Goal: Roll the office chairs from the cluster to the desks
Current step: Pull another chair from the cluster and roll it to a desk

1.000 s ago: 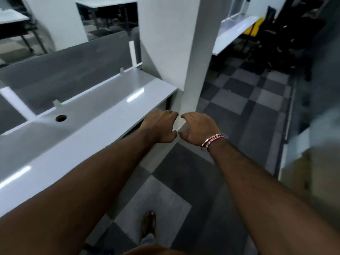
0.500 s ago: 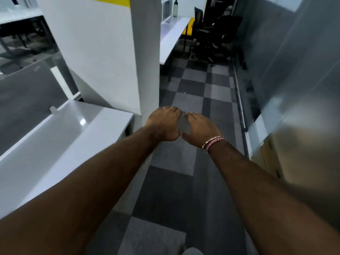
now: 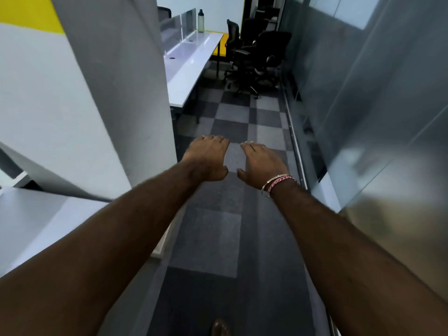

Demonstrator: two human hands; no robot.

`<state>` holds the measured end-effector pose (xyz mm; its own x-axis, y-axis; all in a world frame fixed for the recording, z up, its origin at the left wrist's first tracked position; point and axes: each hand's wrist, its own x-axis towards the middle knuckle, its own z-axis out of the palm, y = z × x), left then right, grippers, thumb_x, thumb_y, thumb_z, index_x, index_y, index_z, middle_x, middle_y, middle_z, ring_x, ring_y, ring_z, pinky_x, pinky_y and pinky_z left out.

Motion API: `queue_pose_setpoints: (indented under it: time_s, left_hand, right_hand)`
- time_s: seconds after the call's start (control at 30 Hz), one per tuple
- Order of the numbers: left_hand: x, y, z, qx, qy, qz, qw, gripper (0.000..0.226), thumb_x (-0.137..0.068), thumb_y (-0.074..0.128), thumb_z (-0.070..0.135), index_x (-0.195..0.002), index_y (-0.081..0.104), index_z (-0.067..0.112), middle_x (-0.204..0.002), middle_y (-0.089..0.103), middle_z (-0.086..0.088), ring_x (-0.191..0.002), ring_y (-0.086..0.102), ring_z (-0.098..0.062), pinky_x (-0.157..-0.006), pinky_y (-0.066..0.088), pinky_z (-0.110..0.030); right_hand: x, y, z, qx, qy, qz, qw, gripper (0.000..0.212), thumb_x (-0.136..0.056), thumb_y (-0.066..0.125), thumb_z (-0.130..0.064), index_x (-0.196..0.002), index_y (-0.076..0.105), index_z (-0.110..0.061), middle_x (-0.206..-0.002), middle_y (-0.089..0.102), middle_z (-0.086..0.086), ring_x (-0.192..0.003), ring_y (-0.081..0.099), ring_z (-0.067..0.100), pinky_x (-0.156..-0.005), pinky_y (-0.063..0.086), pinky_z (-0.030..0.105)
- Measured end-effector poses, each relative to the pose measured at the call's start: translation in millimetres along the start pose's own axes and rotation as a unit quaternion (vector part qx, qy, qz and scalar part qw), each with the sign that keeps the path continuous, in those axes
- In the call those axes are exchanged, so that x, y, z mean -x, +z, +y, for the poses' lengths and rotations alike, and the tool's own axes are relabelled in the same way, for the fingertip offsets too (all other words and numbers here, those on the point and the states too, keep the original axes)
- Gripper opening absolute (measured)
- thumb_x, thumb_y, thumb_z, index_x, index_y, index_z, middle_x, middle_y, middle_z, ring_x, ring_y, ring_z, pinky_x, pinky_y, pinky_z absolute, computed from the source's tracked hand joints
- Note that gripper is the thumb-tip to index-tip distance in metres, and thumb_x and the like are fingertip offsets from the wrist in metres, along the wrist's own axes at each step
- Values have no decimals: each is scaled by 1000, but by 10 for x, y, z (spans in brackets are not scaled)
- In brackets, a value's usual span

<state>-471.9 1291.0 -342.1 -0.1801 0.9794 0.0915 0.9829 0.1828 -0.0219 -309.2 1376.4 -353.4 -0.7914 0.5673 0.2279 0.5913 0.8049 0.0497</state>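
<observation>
Black office chairs (image 3: 257, 59) clustered beyond the far desk's (image 3: 191, 64) end; left hand (image 3: 206, 161) and right hand (image 3: 261, 163) hung loose, empty. Castors should roll easily; grip backrest top.

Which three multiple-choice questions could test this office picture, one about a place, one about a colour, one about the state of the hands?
1. Where does the bottle stand?
A. on the floor
B. on the far end of the white desk
C. on a chair seat

2. What colour are the clustered office chairs?
A. black
B. red
C. white

3. What do the left hand and right hand hold?
A. a chair back
B. the bottle
C. nothing

Key: B, it stands on the desktop's far end; A, all are black; C, both hands hang in the air over the carpet.
</observation>
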Motion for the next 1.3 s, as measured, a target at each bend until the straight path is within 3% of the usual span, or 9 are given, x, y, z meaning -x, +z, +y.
queue_pose_setpoints:
  time_s: [0.5,0.8,1.0,1.3]
  left_hand:
    - [-3189,354,-859,-42,25,43,998,66,-92,66,48,-149,47,19,-148,56,-6,-133,54,-26,-111,43,-48]
    - [-5028,375,-1629,-34,46,54,997,61,-89,66,51,-140,53,21,-131,64,-3,-117,62,-23,-102,49,-44]
    - [-6121,577,-1825,-40,47,51,997,59,-89,67,46,-141,53,21,-136,64,-4,-121,62,-24,-104,48,-44]
    - [-8196,644,-1775,-60,41,73,995,58,-87,67,44,-139,55,20,-133,64,-4,-120,62,-24,-102,49,-43]
  right_hand:
    - [-2854,815,1423,7,63,6,998,79,-85,67,-50,-148,39,-12,-148,48,10,-136,44,24,-114,37,39]
    - [-4590,1114,2121,1,95,20,995,76,-82,68,-47,-143,43,-10,-143,51,9,-134,45,23,-113,36,37]
    - [-5455,1439,2731,1,97,27,995,77,-83,66,-46,-145,42,-9,-147,49,11,-138,42,23,-116,33,36]
    - [-7002,1798,4189,4,80,40,996,71,-86,64,-44,-144,44,-9,-144,51,10,-135,45,23,-116,33,35]
